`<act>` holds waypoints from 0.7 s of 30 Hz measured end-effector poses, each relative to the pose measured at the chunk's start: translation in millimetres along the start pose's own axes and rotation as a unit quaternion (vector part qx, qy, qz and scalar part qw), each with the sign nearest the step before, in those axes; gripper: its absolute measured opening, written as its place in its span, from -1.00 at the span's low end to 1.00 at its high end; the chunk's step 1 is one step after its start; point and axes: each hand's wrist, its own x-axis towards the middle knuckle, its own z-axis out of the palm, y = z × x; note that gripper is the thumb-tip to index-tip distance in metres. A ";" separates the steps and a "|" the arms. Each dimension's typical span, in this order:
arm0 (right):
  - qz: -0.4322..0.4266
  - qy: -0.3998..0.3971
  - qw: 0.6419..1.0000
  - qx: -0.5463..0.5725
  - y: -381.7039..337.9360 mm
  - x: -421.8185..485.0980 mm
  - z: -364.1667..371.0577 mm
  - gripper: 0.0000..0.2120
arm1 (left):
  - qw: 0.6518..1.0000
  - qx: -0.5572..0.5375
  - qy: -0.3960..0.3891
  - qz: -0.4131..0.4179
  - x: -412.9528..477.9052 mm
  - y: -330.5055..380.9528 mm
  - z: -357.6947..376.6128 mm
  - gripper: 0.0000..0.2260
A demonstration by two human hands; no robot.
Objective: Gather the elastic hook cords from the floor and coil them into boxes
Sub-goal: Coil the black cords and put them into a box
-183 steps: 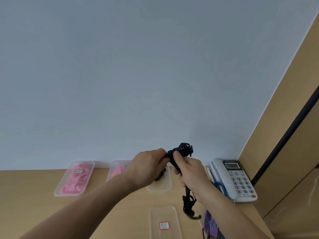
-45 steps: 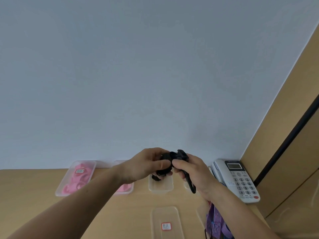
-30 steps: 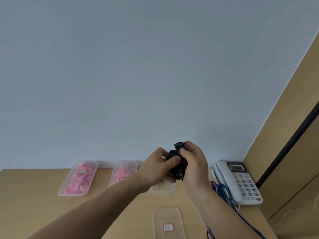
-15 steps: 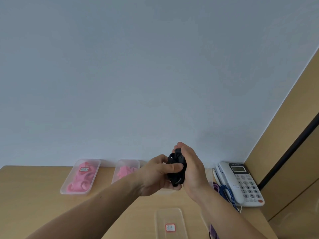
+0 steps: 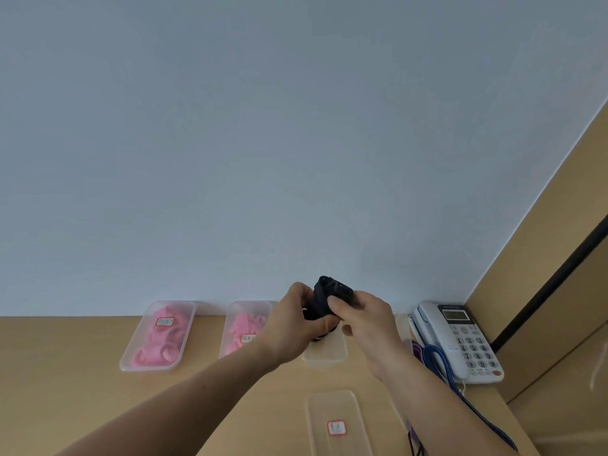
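A black elastic hook cord (image 5: pixel 324 299), wound into a tight bundle, is held in the air between both hands. My left hand (image 5: pixel 292 327) grips it from the left and below, thumb under the bundle. From the right, my right hand (image 5: pixel 365 319) pinches its top with thumb and fingers. Directly beneath the hands an open clear plastic box (image 5: pixel 325 353) sits on the wooden desk (image 5: pixel 65 373); my hands hide most of it. A clear lid with a red-bordered label (image 5: pixel 337 422) lies nearer me.
Two clear lidded boxes with pink cords (image 5: pixel 161 335) (image 5: pixel 245 327) stand at the back left against the wall. A white desk phone (image 5: pixel 460 340) sits at the right. Blue and purple cords (image 5: pixel 437 360) lie beside the phone. A wooden panel closes the right side.
The cord's loose hanging end has been wound into the bundle. My hands have lowered a little and my right hand shifted from covering the bundle to pinching its top.
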 end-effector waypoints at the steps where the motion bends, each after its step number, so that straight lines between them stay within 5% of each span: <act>1: 0.002 0.017 1.000 0.018 1.2 -0.2 3.5 -0.90 | 1.000 0.014 -0.012 0.003 -1.0 -0.5 -1.9 -0.66; 4: -0.006 0.059 0.998 0.023 4.3 2.2 10.2 -0.80 | 0.998 0.009 -0.060 -0.004 -2.4 0.1 -9.1 -0.66; 11: -0.100 0.022 0.956 -0.277 18.3 5.3 5.9 -0.82 | 0.989 -0.013 -0.107 -0.097 10.2 -7.5 -44.0 -0.42; 14: -0.116 -0.008 0.942 -0.314 25.0 2.4 8.4 -0.83 | 0.985 -0.008 -0.152 -0.085 15.1 -16.6 -40.6 -0.55; 21: -0.124 -0.088 0.937 -0.315 38.6 22.7 -8.3 -0.91 | 0.979 -0.103 -0.125 -0.124 27.6 -39.6 -25.8 -0.78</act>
